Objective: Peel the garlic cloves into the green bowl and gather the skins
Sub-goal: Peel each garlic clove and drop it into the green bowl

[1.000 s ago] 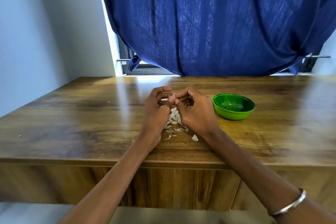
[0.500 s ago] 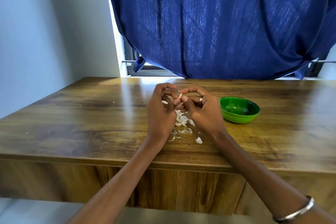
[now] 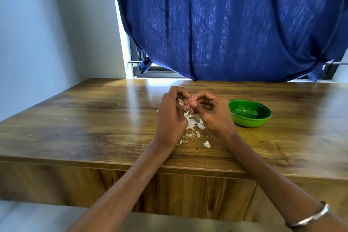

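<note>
While a garlic clove (image 3: 191, 100) is pinched betw. left hand (image 3: 170, 117) & right hand (image 3: 212, 114), peeling is judged underway; skins (image 3: 193, 124) lie below, green bowl (image 3: 249, 113) just right. Next: bare clove dropped into bowl.

Two hands, left hand (image 3: 170, 118) and right hand (image 3: 212, 115), are working over one tabletop (image 3: 94, 128); one green bowl (image 3: 249, 116) is sitting there; one loose pile of garlic skins (image 3: 193, 125), pieces too many to count, is lying between them

Both hands (image 3: 170, 117) (image 3: 211, 114) pinch garlic clove (image 3: 191, 100) above skins (image 3: 193, 124).
</note>
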Motion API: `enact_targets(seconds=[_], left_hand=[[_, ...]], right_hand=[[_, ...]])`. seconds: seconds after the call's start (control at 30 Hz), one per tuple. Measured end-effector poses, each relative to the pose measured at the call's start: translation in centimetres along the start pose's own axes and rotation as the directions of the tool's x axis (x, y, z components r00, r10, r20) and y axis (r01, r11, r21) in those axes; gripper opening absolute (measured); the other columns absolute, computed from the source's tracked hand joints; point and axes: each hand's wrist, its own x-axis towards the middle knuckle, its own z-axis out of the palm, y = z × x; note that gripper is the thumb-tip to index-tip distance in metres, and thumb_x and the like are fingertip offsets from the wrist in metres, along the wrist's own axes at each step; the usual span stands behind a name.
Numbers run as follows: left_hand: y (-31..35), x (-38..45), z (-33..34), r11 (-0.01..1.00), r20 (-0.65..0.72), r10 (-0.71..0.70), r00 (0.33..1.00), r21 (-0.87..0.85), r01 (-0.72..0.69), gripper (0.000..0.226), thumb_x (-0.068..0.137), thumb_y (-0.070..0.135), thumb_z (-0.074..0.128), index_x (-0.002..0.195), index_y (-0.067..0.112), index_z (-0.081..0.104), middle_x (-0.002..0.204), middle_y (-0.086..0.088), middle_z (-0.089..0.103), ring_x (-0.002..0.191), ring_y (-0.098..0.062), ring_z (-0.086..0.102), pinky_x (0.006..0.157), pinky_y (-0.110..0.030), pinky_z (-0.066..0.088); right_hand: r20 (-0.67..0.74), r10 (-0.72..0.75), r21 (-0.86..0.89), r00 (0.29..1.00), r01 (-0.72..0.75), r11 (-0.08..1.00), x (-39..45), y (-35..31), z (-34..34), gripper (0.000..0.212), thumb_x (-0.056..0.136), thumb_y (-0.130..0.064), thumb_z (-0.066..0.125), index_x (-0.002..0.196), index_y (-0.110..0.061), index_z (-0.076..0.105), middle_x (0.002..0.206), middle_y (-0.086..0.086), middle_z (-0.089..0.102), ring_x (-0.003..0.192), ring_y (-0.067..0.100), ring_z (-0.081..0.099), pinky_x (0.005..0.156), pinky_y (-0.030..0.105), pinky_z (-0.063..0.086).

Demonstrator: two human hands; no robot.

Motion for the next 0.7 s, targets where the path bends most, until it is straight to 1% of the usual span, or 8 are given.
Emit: enact_targets(seconds=[0.07,0.17,0.2,0.3,0.37,0.5,0.57,0.7], left_hand=[[-0.13,0.06,-0.14,1.000,0.007,-0.007,1.000,-0.010,0.007,0.042,0.084,-0.016,0.061,0.104,0.021,0.053,0.090,0.004,0.062,0.081,-0.018,0.058,0.070,-0.019,0.047],[-0.33,0.18,-0.25,0.999,0.012,-0.021,1.000,-0.024,0.022,0.039,0.086,-0.008,0.068,0.106,0.023,0.054,0.091,0.007,0.063,0.082,-0.017,0.059,0.071,-0.028,0.049],[-0.36,0.18,-0.27,1.000,0.016,-0.022,1.000,-0.019,0.022,0.042,0.085,-0.010,0.068,0.106,0.023,0.053,0.092,0.008,0.063,0.083,-0.015,0.059,0.071,-0.027,0.049],[-0.39,0.11,-0.30,1.000,0.035,-0.019,0.999,-0.003,0.019,0.051,0.078,-0.020,0.063,0.106,0.022,0.052,0.092,0.004,0.063,0.081,-0.011,0.057,0.070,-0.015,0.043],[-0.28,0.05,-0.31,1.000,0.046,-0.011,0.999,0.007,0.010,0.051,0.076,-0.022,0.059,0.105,0.020,0.053,0.091,0.000,0.063,0.079,-0.009,0.055,0.069,-0.010,0.040],[-0.11,-0.02,-0.34,1.000,0.047,-0.008,0.999,0.005,0.007,0.047,0.072,-0.024,0.053,0.099,0.015,0.051,0.088,0.001,0.059,0.075,0.000,0.052,0.067,-0.010,0.039],[0.02,-0.08,-0.37,1.000,0.059,-0.001,0.998,-0.007,0.001,0.044,0.069,-0.020,0.050,0.097,0.015,0.049,0.085,0.005,0.055,0.074,0.002,0.050,0.064,-0.010,0.039],[0.27,-0.13,-0.42,1.000,0.106,0.004,0.994,-0.024,-0.001,0.040,0.065,-0.014,0.045,0.093,0.014,0.047,0.082,0.009,0.049,0.071,0.000,0.048,0.060,-0.008,0.039]], right_hand=[[-0.003,-0.021,-0.017,1.000,0.021,1.000,-0.03,0.17,0.02,0.007,0.092,0.001,0.068,0.094,-0.006,0.068,0.084,0.006,0.075,0.082,0.014,0.075,0.076,0.028,0.059],[-0.018,-0.015,-0.018,1.000,0.014,1.000,0.01,0.37,-0.08,0.008,0.092,-0.001,0.069,0.093,-0.009,0.069,0.086,0.006,0.076,0.086,0.020,0.075,0.083,0.038,0.061],[-0.012,-0.012,-0.006,1.000,0.012,1.000,0.00,0.34,-0.12,0.007,0.091,-0.001,0.070,0.093,-0.008,0.069,0.086,0.006,0.077,0.086,0.020,0.076,0.083,0.038,0.062],[0.006,0.005,0.025,1.000,-0.005,1.000,-0.09,0.05,-0.17,0.007,0.088,0.000,0.072,0.092,-0.006,0.071,0.082,0.007,0.077,0.083,0.018,0.076,0.078,0.030,0.061],[0.015,0.017,0.027,1.000,-0.018,0.999,-0.10,-0.15,-0.15,0.009,0.088,0.000,0.073,0.090,-0.008,0.071,0.079,0.005,0.077,0.081,0.017,0.076,0.075,0.026,0.061],[0.034,0.039,0.026,0.999,-0.040,0.999,-0.12,-0.14,-0.09,0.014,0.087,0.001,0.073,0.086,-0.013,0.070,0.077,0.004,0.077,0.082,0.019,0.077,0.077,0.032,0.062],[0.032,0.048,0.024,0.998,-0.048,0.999,-0.15,-0.10,-0.07,0.014,0.087,0.001,0.073,0.085,-0.012,0.070,0.077,0.005,0.077,0.082,0.020,0.077,0.078,0.035,0.063],[0.034,0.048,0.007,0.998,-0.048,0.999,-0.18,-0.16,-0.04,0.015,0.087,0.002,0.073,0.085,-0.012,0.070,0.078,0.005,0.077,0.082,0.019,0.077,0.076,0.032,0.063]])
